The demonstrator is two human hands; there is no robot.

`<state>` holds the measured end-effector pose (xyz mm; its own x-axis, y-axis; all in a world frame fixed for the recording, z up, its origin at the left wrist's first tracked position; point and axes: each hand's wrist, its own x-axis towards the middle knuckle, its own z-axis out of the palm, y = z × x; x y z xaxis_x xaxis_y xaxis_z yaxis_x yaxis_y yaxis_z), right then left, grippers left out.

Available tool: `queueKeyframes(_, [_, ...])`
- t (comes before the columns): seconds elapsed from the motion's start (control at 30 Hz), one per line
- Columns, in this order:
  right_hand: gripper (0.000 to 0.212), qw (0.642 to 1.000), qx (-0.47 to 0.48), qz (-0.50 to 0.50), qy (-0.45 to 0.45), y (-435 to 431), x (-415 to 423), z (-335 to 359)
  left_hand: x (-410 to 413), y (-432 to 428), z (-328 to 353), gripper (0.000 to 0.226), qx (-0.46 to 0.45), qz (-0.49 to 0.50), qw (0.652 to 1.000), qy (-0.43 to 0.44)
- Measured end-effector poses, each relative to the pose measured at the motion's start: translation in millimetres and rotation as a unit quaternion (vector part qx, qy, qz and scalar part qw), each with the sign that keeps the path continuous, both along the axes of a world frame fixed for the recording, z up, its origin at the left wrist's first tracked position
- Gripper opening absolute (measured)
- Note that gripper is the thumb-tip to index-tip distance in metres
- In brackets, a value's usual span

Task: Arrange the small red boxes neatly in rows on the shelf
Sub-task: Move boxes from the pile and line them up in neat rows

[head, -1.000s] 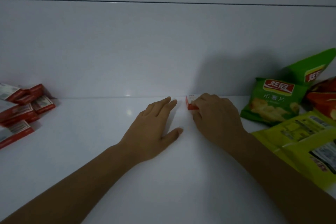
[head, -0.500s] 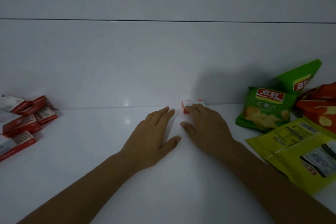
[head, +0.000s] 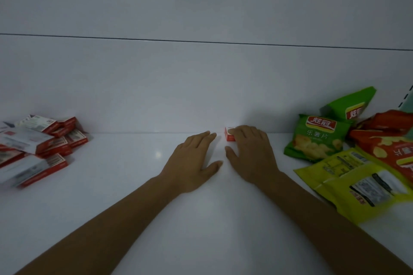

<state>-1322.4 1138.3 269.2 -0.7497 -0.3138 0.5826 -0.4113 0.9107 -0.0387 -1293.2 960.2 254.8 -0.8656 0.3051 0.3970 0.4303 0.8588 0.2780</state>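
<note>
head: green bag point(head: 317, 138) reads 炫冠 乐薯片; red box point(head: 229, 136) label illegible

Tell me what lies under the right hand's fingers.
A small red box, lying on the shelf close by the back wall. Only its left end shows. The right hand has its fingers over the rest, so its full length is hidden.

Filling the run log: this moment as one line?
right hand: rests on small red box by back wall | left hand: flat on shelf | red box pile: left, jumbled | chip bags: right
</note>
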Motion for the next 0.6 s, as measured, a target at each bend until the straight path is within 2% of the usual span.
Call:
queueKeyframes(0.13, [0.032,0.996,0.089,-0.031,-0.001,-6,5,7,6,1,5,0.070,-0.003,0.022,0.999,0.042])
queueKeyframes(0.27, [0.033,0.987,0.158,-0.031,0.000,-10,18,11,19,-6,13,0.065,-0.094,0.044,0.988,0.117])
queueKeyframes(0.4, [0.034,0.992,0.125,-0.027,-0.019,-19,30,13,36,-40,22,0.060,-0.196,-0.006,0.966,0.167])
queueKeyframes(0.6, [0.035,0.997,0.045,0.046,-0.033,-89,40,14,86,-105,32,0.056,-0.238,-0.049,0.954,0.177])
